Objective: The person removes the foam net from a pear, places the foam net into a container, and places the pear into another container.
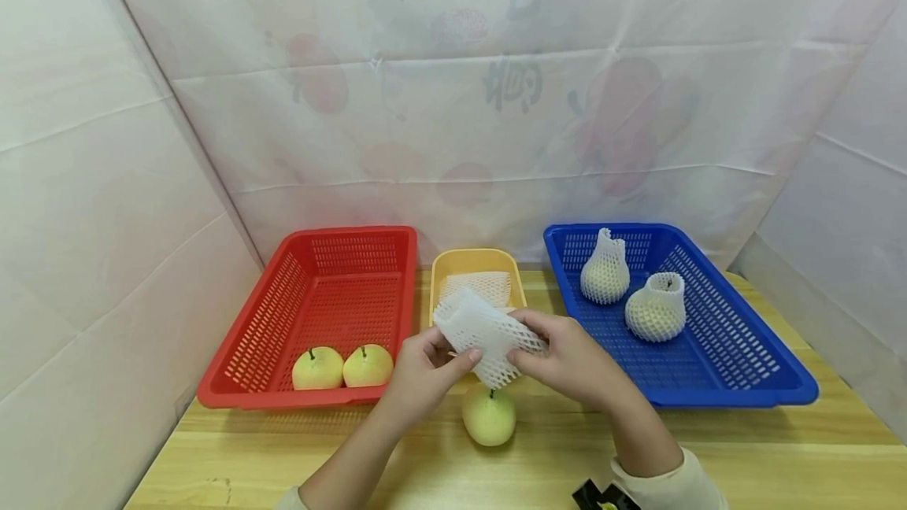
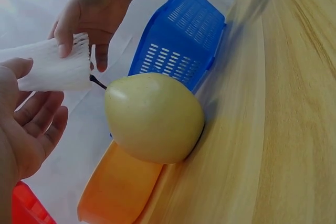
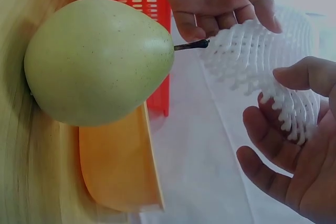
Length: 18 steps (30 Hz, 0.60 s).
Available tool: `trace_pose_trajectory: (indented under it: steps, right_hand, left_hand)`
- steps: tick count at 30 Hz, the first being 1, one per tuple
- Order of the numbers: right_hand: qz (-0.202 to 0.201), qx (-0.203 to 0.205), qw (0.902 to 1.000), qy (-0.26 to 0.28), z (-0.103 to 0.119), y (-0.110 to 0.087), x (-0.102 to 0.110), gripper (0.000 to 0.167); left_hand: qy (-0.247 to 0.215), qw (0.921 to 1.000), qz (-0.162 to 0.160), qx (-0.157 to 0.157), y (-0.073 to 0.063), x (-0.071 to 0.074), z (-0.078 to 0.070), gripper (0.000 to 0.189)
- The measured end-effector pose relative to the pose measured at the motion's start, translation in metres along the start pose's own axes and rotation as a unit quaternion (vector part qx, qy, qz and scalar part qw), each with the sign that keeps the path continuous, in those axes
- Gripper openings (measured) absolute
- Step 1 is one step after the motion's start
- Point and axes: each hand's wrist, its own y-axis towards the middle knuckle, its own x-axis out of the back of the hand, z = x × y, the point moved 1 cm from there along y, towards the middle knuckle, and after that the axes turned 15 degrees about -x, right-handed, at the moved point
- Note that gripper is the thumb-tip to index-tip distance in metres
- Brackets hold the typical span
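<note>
Both hands hold a white foam net sleeve (image 1: 485, 333) above a yellow-green pear (image 1: 489, 415) that stands on the wooden table, stem up. My left hand (image 1: 425, 372) pinches the sleeve's left side between thumb and fingers. On the other side, my right hand (image 1: 563, 356) pinches its right edge, thumb on top. In the right wrist view the net sleeve (image 3: 257, 56) looks flattened, its lower edge close to the stem of the pear (image 3: 100, 61). Seen from the left wrist, the pear (image 2: 152, 119) is bare and apart from both hands.
At the left a red basket (image 1: 354, 297) holds two bare pears (image 1: 317, 369). Behind the hands sits a small yellow tray (image 1: 471, 256) with more foam nets (image 1: 489, 283). A blue basket (image 1: 737, 337) at the right holds two net-covered pears (image 1: 655, 309). White cloth walls surround the table (image 1: 779, 463).
</note>
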Motion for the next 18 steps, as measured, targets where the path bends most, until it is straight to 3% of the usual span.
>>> trace_pose_trajectory:
  steps: [10, 18]
  right_hand:
    - [-0.013, 0.013, 0.9983, -0.056, -0.0020, 0.0025, 0.0000, 0.029]
    - [0.005, 0.000, 0.9977, -0.067, -0.0047, 0.0028, -0.0001, 0.029]
  left_hand:
    - [-0.002, 0.9986, -0.053, -0.002, -0.0006, 0.0008, -0.0016, 0.033]
    - [0.001, 0.9967, -0.081, -0.003, 0.0007, 0.0014, -0.0029, 0.029]
